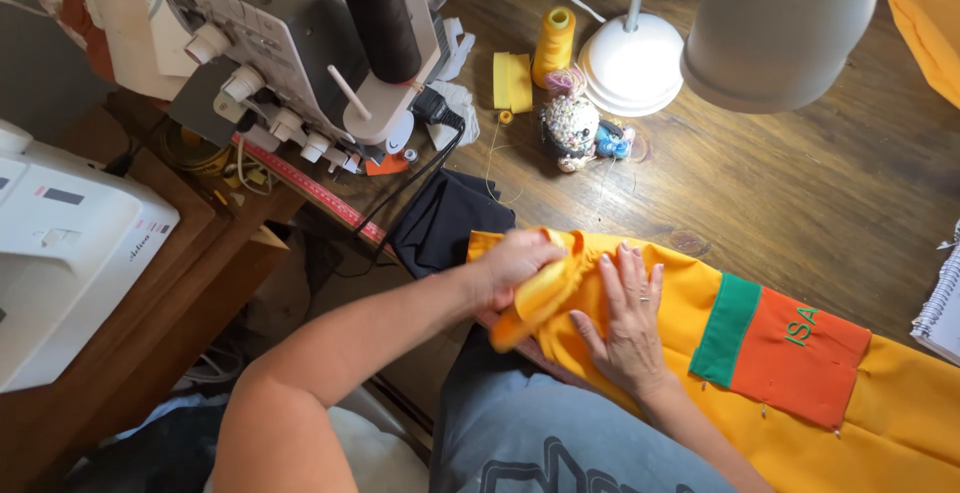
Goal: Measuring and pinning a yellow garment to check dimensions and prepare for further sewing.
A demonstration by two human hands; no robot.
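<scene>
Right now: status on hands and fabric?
Left hand gripping bunched yellow fabric. Right hand flat on it. Black cloth alongside, pincushion beyond; nothing blocking.

A yellow-orange fabric piece (900, 423) lies spread across the near right part of the wooden table, running off the lower right edge of the view. Its left end is bunched into folds and lifted off the surface, while the rest lies flat (a few creases show near the bunch). Sewn or pinned on its upper side are a narrow green band (726, 329) and, touching it, an orange panel (800, 363) with green stitched letters.
</scene>
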